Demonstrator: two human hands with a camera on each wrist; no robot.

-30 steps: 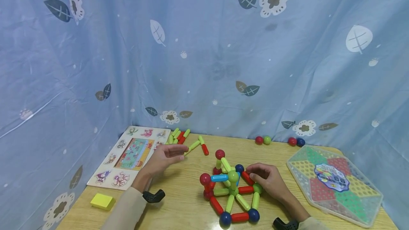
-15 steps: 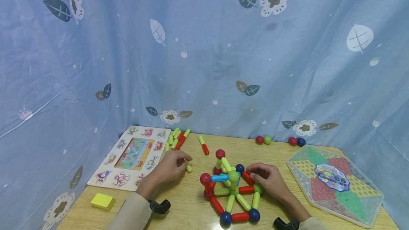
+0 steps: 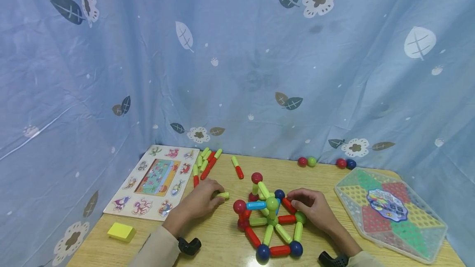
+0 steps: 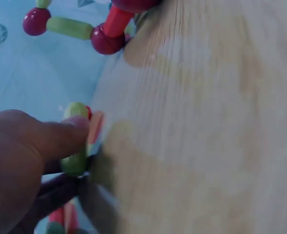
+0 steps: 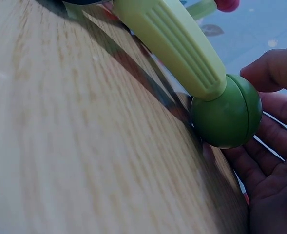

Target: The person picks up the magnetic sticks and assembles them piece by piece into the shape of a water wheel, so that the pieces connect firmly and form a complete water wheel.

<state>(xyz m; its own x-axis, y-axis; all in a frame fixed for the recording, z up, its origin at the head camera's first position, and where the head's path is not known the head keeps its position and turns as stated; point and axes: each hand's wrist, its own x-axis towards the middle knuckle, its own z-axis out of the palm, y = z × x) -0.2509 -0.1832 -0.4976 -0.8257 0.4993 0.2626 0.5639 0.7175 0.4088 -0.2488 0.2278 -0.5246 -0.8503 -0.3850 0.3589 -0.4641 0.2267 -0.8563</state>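
Note:
Between thumb and fingers, my left hand (image 3: 197, 202) pinches a yellow-green magnetic rod (image 4: 75, 165) low over the table, left of a ball-and-rod structure. That structure joins red, blue and green balls (image 3: 272, 204) with red, yellow-green and light blue rods (image 3: 256, 205). My right hand (image 3: 314, 210) lies loosely curved at its right side, by a red rod (image 3: 289, 205) and a green ball (image 5: 226, 112). In the right wrist view, the fingers are behind that ball, with the thumb near its top; contact is hard to tell.
Loose rods (image 3: 210, 166) lie at the back left, beside an animal puzzle board (image 3: 122, 213). Pairs of balls (image 3: 307, 162) sit along the back edge. A clear hexagonal game box (image 3: 391, 213) is on the right, a yellow block (image 3: 121, 231) at the front left.
My left hand has come down to the table left of the structure and taken hold of a yellow-green rod, parting it from a joined pair. My right hand has stayed in place.

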